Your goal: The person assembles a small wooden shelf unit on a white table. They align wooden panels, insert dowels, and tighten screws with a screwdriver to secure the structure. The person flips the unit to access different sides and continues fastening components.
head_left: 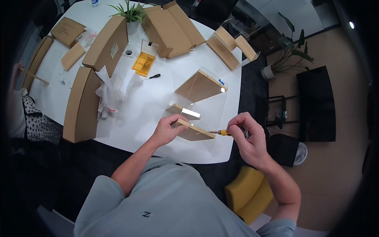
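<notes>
A small shelf of pale wooden boards and clear panels lies on the white table in front of me. My left hand (167,129) grips its nearest wooden board (195,133) at the left end, thumb on one face. My right hand (249,139) is closed around a screwdriver (224,133) with a yellow section. Its shaft points left, and the tip is at the right end of that board, by the clear panel (217,100). Whether a screw sits under the tip is too small to tell. Another wooden board (202,87) stands at the shelf's far end.
On the white table (144,106) lie an orange bit case (144,63), a black-handled screwdriver (154,76), plastic wrap (112,94) and cardboard boxes (81,104). A second shelf (225,49) stands at the far right. Another person's patterned clothing (39,116) shows at left; a yellow chair (248,193) is below right.
</notes>
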Action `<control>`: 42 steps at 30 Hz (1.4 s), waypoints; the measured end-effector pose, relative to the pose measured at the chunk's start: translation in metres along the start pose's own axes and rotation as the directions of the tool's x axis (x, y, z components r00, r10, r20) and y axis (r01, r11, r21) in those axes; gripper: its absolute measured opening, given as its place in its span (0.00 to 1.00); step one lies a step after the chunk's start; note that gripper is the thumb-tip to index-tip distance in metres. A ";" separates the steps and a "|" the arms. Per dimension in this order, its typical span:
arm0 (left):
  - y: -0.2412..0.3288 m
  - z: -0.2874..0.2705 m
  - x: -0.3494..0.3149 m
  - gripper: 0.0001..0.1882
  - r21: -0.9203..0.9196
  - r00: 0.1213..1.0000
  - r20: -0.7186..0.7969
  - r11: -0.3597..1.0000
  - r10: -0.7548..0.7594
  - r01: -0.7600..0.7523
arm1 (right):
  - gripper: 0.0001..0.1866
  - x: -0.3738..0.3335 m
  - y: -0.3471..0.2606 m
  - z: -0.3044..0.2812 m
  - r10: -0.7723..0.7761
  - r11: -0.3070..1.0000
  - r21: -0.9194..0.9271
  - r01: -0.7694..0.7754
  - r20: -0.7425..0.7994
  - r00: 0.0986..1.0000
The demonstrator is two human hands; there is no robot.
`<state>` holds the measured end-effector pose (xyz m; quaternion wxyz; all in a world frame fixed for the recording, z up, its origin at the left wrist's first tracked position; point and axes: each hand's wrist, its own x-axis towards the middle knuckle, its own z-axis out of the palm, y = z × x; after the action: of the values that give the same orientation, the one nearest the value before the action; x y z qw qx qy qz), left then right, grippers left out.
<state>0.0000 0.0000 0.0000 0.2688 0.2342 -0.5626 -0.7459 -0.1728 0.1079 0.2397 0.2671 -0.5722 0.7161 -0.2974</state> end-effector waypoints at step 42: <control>0.007 0.016 -0.012 0.09 0.042 0.997 -0.068 0.998 -0.048 0.051 | 0.11 0.008 0.065 0.048 -0.057 0.623 0.699 0.352 -0.408 0.911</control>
<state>0.0000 0.0179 0.0110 0.2638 0.2784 -0.5635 -0.7317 -0.1826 0.1051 0.1589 0.3152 -0.4242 0.4888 -0.6941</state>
